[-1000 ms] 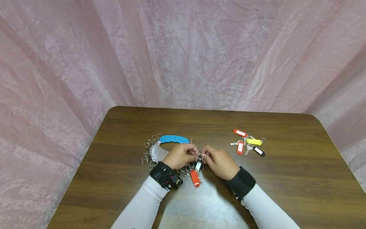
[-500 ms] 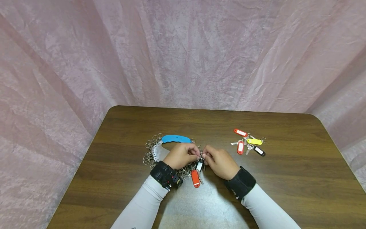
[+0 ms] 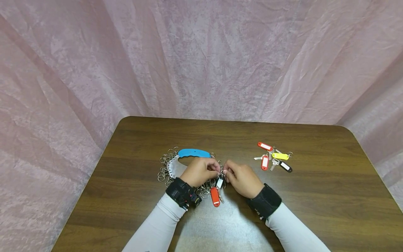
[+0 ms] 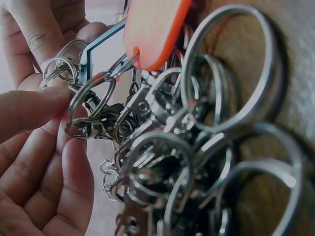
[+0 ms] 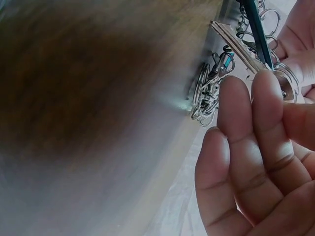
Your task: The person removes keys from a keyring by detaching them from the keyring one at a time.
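Observation:
My left hand (image 3: 203, 171) pinches a metal split ring (image 4: 91, 107) on the edge of a key holder, a silver plate with a blue handle (image 3: 194, 153) and many rings hung around it. Close against it, my right hand (image 3: 242, 179) pinches smaller key rings (image 5: 291, 78) between thumb and fingertip. From these hang a silver key (image 5: 237, 47) and a black-framed key tag (image 4: 104, 51). A red key tag (image 3: 215, 197) with its key hangs from the holder just below the hands. The exact meeting of the rings is partly hidden by fingertips.
To the right on the brown wooden table (image 3: 321, 182) lies a loose group of tagged keys: red tags (image 3: 264, 162), a yellow tag (image 3: 280, 156) and a black tag (image 3: 285, 166). A pink curtain (image 3: 220, 59) hangs behind the table's back edge.
The key holder and the red tag have shifted slightly right from a second ago. Both hands keep their pinch at nearly the same spot.

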